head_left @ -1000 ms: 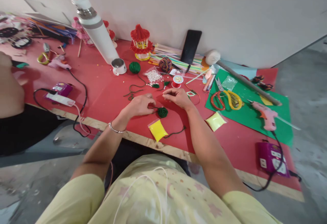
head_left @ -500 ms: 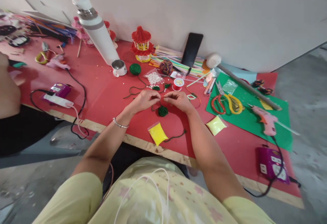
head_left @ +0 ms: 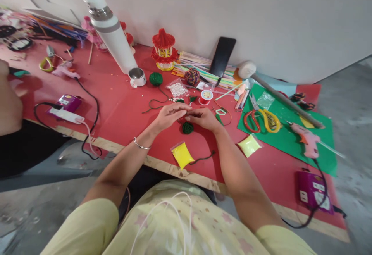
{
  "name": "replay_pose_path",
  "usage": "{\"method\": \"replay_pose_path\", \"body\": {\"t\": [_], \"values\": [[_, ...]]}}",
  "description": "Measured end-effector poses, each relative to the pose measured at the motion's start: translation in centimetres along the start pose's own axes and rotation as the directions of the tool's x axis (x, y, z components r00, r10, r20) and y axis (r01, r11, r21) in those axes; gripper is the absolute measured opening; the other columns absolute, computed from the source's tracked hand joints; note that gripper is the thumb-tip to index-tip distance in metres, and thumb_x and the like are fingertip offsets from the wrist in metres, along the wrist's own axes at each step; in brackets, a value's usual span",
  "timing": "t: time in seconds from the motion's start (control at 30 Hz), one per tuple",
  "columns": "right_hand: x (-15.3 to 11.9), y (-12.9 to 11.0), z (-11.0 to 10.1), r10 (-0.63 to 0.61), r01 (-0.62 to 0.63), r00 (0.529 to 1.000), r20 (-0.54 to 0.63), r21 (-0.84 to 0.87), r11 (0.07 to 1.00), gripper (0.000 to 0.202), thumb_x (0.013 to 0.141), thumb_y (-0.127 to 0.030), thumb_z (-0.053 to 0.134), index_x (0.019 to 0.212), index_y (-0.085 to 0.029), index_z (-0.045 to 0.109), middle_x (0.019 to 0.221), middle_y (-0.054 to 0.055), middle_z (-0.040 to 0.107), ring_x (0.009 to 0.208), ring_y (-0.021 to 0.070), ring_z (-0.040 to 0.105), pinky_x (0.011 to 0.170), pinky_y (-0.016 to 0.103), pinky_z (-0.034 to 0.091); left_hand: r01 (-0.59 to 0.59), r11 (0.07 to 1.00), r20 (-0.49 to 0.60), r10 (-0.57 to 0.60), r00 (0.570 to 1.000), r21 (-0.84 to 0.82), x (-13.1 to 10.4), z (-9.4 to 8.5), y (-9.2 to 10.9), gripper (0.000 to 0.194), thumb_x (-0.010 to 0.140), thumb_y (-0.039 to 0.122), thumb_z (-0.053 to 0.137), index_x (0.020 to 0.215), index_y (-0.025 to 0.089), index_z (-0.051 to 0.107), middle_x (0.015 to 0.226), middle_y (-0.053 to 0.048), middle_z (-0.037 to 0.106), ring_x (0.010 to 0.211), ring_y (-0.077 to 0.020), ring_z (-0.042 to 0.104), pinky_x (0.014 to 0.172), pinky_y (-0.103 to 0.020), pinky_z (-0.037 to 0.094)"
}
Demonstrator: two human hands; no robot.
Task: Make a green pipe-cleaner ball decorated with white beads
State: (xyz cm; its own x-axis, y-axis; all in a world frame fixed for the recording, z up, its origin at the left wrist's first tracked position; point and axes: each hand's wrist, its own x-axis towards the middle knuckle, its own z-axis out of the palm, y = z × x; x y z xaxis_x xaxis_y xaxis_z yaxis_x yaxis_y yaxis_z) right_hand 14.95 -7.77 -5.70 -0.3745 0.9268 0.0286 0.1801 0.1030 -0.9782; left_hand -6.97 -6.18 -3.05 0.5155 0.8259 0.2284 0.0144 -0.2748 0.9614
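Observation:
Over the red-covered table, my left hand (head_left: 171,116) and my right hand (head_left: 205,118) meet at the fingertips, both closed in a pinch. Whatever lies between the fingers is too small to make out. Just below them is a small wound piece of dark green yarn (head_left: 187,127). Beyond my hands lie a red thread spool (head_left: 205,97), a bag of white beads (head_left: 177,89) and a green yarn ball (head_left: 156,78) with a trailing strand. Nearer me is a bright yellow packet (head_left: 182,155), with a dark cord (head_left: 203,159) beside it.
To the right are scissors (head_left: 266,118), a pale yellow packet (head_left: 250,145), a pink glue gun (head_left: 308,140) and a purple power box (head_left: 314,191). At the back stand a white flask (head_left: 113,40), a cup (head_left: 137,77), a red lantern-like model (head_left: 164,49) and a phone (head_left: 223,56). Another person's arm (head_left: 10,100) shows at left.
My hands have come together, closing the small gap between the fingertips. My left fingers now partly overlap the right. The whole view has shifted slightly.

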Motion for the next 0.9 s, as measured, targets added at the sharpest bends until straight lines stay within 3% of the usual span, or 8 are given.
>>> {"method": "replay_pose_path", "body": {"t": [0.1,0.17,0.23,0.37,0.5,0.6,0.73,0.9], "values": [[0.0,0.3,0.0,0.008,-0.008,1.0,0.001,-0.028,1.0,0.03,0.08,-0.046,0.079,0.089,-0.018,0.082,0.085,0.006,0.078,0.076,0.019,0.069,0.073,0.031,0.054,-0.033,0.999,-0.039,0.032,0.999,-0.022,0.1,-0.1,0.4,0.037,0.096,0.052,0.059,0.105,0.023,0.08,0.124,-0.011,0.074,0.128,-0.0252,0.063,0.11,-0.039,0.048],[-0.1,0.5,-0.2,0.022,-0.022,1.0,0.004,-0.03,0.999,0.029,0.08,-0.045,0.078,0.087,-0.017,0.081,0.083,0.005,0.078,0.074,0.0188,0.069,0.072,0.031,0.054,-0.066,0.998,-0.191,0.064,0.98,-0.005,0.4,-0.6,0.1,0.043,0.097,0.058,0.055,0.104,0.024,0.08,0.13,-0.011,0.072,0.132,-0.0258,0.061,0.11,-0.04,0.048],[-0.2,0.5,-0.3,0.032,-0.032,0.999,0.002,-0.018,0.999,0.029,0.08,-0.045,0.078,0.087,-0.017,0.081,0.082,0.004,0.078,0.074,0.0185,0.069,0.071,0.031,0.054,-0.04,0.999,-0.374,0.042,0.926,0.013,0.7,-1.7,-0.6,0.046,0.098,0.06,0.052,0.103,0.024,0.08,0.133,-0.01,0.071,0.126,-0.0252,0.064,0.104,-0.04,0.052],[-0.3,0.4,-0.4,0.038,-0.038,0.999,0.0,-0.014,0.999,0.027,0.079,-0.044,0.078,0.087,-0.018,0.081,0.082,0.004,0.078,0.074,0.0184,0.069,0.072,0.03,0.054,-0.016,0.994,-0.589,0.077,0.805,0.107,1.0,-4.8,-2.4,0.043,0.097,0.059,0.055,0.097,0.023,0.08,0.123,-0.01,0.074,0.121,-0.025,0.067,0.101,-0.039,0.053],[-0.4,0.3,-0.3,0.038,-0.038,0.999,-0.011,-0.039,0.999,0.025,0.08,-0.043,0.077,0.086,-0.019,0.08,0.082,0.003,0.077,0.074,0.0175,0.068,0.072,0.03,0.053,0.068,0.965,-0.71,0.136,0.691,0.252,1.1,-7.1,-4.1,0.029,0.087,0.049,0.073,0.091,0.02,0.079,0.117,-0.01,0.075,0.117,-0.0245,0.066,0.101,-0.035,0.052],[-0.4,0.2,-0.4,0.032,-0.032,0.999,-0.007,-0.043,0.999,0.025,0.081,-0.043,0.077,0.085,-0.019,0.08,0.081,0.003,0.076,0.073,0.0165,0.067,0.071,0.029,0.051,0.108,0.986,-0.756,0.026,0.654,0.127,1.5,-7.6,-5.0,0.029,0.088,0.046,0.07,0.092,0.018,0.078,0.103,-0.009,0.077,0.101,-0.0206,0.07,0.091,-0.032,0.055],[-0.5,0.1,-0.4,0.032,-0.034,0.999,-0.044,-0.045,0.998,0.025,0.081,-0.043,0.077,0.086,-0.019,0.079,0.082,0.003,0.076,0.073,0.0162,0.066,0.071,0.029,0.049,0.076,0.988,-0.74,-0.153,0.655,-0.136,1.8,-7.6,-5.2,0.022,0.083,0.035,0.068,0.091,0.017,0.078,0.092,-0.008,0.077,0.089,-0.0166,0.072,0.084,-0.031,0.058],[-0.4,0.2,-0.4,0.024,-0.028,0.996,-0.091,-0.046,0.999,0.025,0.082,-0.043,0.076,0.086,-0.018,0.079,0.079,0.002,0.074,0.071,0.0151,0.063,0.068,0.028,0.047,0.08,0.982,-0.697,-0.178,0.695,-0.171,1.5,-7.4,-4.4,0.028,0.072,0.017,0.065,0.096,0.016,0.079,0.094,-0.008,0.078,0.089,-0.0167,0.073,0.084,-0.031,0.059]]}}
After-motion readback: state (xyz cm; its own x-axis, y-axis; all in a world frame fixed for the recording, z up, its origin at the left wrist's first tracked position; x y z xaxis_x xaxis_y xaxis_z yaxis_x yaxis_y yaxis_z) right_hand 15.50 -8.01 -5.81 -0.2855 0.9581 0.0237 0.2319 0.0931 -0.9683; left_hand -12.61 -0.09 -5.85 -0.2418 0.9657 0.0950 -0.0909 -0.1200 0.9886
